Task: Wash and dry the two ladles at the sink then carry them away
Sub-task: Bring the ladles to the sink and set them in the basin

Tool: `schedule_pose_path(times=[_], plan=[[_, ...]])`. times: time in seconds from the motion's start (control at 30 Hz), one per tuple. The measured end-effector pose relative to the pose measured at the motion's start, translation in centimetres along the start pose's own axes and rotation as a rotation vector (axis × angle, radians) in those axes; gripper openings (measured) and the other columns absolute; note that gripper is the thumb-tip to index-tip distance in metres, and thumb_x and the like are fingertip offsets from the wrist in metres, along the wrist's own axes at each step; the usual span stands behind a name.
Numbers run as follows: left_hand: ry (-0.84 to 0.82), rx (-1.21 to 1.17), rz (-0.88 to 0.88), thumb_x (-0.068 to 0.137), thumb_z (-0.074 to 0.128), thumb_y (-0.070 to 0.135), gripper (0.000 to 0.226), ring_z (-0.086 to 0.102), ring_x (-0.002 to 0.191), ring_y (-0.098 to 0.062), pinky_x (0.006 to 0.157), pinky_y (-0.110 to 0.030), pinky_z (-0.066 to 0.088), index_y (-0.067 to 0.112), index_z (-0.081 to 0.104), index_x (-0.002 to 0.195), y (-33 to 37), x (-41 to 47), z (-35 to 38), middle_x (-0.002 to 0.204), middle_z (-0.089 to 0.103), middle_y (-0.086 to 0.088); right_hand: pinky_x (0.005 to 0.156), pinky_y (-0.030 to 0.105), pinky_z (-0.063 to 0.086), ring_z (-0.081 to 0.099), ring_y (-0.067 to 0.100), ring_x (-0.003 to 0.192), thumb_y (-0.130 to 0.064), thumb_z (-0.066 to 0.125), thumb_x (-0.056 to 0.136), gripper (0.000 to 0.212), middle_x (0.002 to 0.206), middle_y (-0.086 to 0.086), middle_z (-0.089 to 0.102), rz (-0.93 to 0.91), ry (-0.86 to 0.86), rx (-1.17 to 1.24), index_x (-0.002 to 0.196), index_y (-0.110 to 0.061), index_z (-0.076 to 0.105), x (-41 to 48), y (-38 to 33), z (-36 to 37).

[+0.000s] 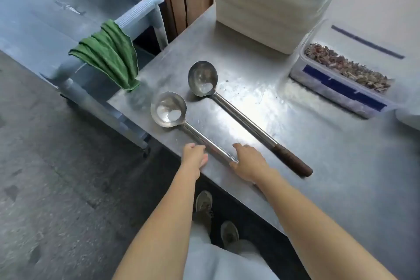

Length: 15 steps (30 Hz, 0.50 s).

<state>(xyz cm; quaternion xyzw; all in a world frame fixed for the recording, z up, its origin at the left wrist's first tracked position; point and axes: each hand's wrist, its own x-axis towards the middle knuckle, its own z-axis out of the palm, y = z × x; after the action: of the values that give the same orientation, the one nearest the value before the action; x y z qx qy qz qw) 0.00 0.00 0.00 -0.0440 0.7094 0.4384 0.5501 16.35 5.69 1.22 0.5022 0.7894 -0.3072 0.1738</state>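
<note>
Steel desk (318,166) gleaming, two ladles lying side by side, near ladle (181,120) under both hands, left hand (195,157) fingers curled beside its shaft, right hand (250,162) fingers closing over its handle, far ladle (238,116) untouched, green cloth (109,54) draped on cart rail.

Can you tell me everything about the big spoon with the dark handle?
The ladle with the dark handle is shiny metal, with a round deep bowl, a long thin silver shaft and a dark brown grip at the end, which looks like wood. It lies flat on the steel table, bowl facing up and pointing away from the person, with something whitish inside. No hand touches it. The other ladle lies beside it, apart from it.
</note>
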Motion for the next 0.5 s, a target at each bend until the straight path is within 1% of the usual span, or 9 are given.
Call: schedule_pose_path(times=[0.07,0.1,0.2,0.27,0.33,0.37,0.43,0.5], plan=[[0.005,-0.084,-0.02,0.097,0.053,0.003,0.053,0.066,0.093,-0.024,0.093,-0.037,0.056,0.006,0.037,0.148,0.7,1.6,0.0,0.123,0.061,-0.016,0.098,0.044,0.052,0.056,0.033,0.125,-0.031,0.062,0.098,0.05,0.134,0.012,0.061,0.031,-0.013,0.009,0.143,-0.015,0.049,0.9,0.0,0.0],[0.001,-0.117,-0.038,0.097,0.055,0.003,0.051,0.067,0.094,-0.026,0.09,-0.037,0.057,0.005,0.041,0.145,0.9,2.2,0.0,0.124,0.061,-0.017,0.098,0.042,0.052,0.057,0.032,0.124,-0.029,0.063,0.097,0.046,0.132,0.011,0.063,0.039,-0.021,0.015,0.14,-0.015,0.054,1.2,0.1,0.2],[0.005,-0.16,-0.092,0.093,0.066,0.007,0.049,0.068,0.099,-0.031,0.082,-0.04,0.061,0.004,0.048,0.138,1.5,3.9,0.4,0.118,0.065,-0.016,0.091,0.04,0.054,0.063,0.031,0.114,-0.019,0.065,0.093,0.031,0.12,0.008,0.07,0.04,-0.052,0.028,0.123,-0.014,0.067,2.2,0.2,0.4],[-0.003,-0.138,-0.107,0.09,0.071,0.012,0.049,0.07,0.1,-0.032,0.079,-0.044,0.062,0.002,0.053,0.135,1.7,4.4,0.7,0.115,0.067,-0.017,0.081,0.041,0.056,0.066,0.034,0.099,-0.011,0.063,0.088,0.016,0.104,0.011,0.072,0.008,-0.076,-0.008,0.102,-0.01,0.071,2.7,0.1,0.5],[0.004,-0.117,-0.107,0.088,0.073,0.012,0.048,0.072,0.096,-0.03,0.076,-0.046,0.062,0.002,0.057,0.132,1.7,4.9,0.8,0.112,0.07,-0.016,0.072,0.041,0.057,0.065,0.033,0.085,-0.007,0.061,0.084,0.007,0.09,0.012,0.07,0.021,-0.118,-0.038,0.087,-0.007,0.067,3.4,0.1,0.5],[0.011,-0.111,-0.1,0.088,0.074,0.011,0.047,0.073,0.093,-0.029,0.075,-0.046,0.063,0.002,0.058,0.131,1.8,5.1,0.8,0.11,0.071,-0.015,0.065,0.038,0.054,0.062,0.03,0.078,-0.006,0.06,0.083,0.005,0.083,0.01,0.068,0.027,-0.137,-0.041,0.079,-0.008,0.064,3.5,0.1,0.3],[0.008,-0.096,-0.084,0.087,0.074,0.01,0.046,0.073,0.091,-0.028,0.075,-0.045,0.063,0.001,0.059,0.13,2.0,5.0,0.6,0.109,0.071,-0.014,0.055,0.033,0.041,0.052,0.022,0.064,-0.004,0.058,0.079,0.018,0.069,0.005,0.057,0.023,-0.167,-0.026,0.066,-0.015,0.051,3.5,0.1,-0.2],[-0.009,-0.09,-0.082,0.088,0.074,0.009,0.042,0.072,0.092,-0.028,0.078,-0.045,0.062,0.0,0.06,0.127,2.4,4.7,0.3,0.107,0.071,-0.015,0.052,0.035,0.032,0.039,0.021,0.057,-0.005,0.056,0.071,0.025,0.06,0.003,0.043,-0.007,-0.175,0.004,0.058,-0.018,0.04,3.4,-0.1,-1.0]])
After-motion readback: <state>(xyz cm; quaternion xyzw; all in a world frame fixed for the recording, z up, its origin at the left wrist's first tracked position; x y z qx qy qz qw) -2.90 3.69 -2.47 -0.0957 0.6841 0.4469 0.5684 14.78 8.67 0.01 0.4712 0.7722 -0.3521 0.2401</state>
